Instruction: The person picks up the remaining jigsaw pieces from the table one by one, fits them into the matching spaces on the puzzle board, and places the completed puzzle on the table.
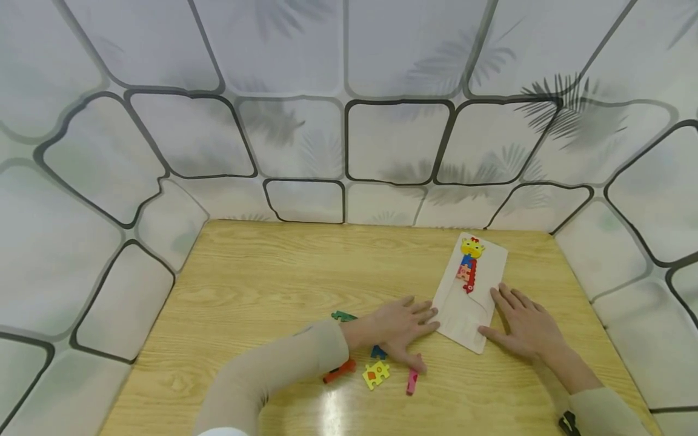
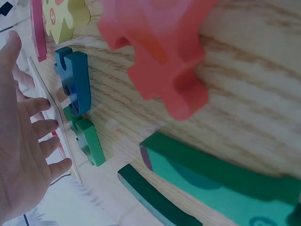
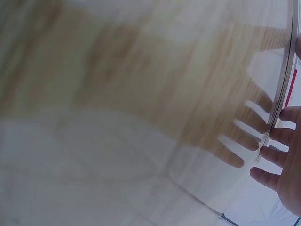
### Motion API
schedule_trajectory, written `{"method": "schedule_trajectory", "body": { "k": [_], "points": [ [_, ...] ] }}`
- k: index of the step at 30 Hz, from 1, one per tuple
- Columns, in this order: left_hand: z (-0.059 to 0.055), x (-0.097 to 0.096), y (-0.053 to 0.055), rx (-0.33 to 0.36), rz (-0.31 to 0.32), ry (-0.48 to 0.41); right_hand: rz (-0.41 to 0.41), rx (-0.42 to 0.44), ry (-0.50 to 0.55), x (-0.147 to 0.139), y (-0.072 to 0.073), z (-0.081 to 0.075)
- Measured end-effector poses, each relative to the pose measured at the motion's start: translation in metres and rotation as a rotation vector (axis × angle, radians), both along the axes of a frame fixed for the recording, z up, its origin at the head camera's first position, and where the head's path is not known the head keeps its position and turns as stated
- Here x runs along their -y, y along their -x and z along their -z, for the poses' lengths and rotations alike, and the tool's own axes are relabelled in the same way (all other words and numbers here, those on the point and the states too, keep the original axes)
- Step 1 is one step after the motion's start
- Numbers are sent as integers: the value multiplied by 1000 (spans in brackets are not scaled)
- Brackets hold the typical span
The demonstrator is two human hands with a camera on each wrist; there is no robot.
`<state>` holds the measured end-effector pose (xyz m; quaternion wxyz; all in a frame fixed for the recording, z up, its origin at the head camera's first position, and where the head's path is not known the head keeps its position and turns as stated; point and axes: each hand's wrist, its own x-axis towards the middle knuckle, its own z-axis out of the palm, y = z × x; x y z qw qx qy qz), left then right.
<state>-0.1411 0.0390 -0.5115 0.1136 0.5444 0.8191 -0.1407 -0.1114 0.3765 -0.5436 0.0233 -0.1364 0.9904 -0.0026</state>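
Hands (image 1: 402, 327) (image 1: 526, 327) flanking puzzle board (image 1: 463, 318), loose pieces (image 1: 376, 375)

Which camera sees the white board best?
The head view: it shows the white board nearly whole from above, with a yellow animal face on it. The left wrist view shows it nearly edge-on, partly behind the left hand; the right wrist view shows only a narrow strip.

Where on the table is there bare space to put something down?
Widest: between the back wall and left sleeve. Smaller: between board and right wall, beyond the right hand. Crowded: around the left hand, with loose puzzle pieces.
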Motion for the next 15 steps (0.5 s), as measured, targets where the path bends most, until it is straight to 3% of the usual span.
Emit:
{"method": "schedule_trajectory", "body": {
  "k": [15],
  "points": [
    [0,6,-8,-47,13,7,-41,30,-9,5,7,-4]
  ]
}}
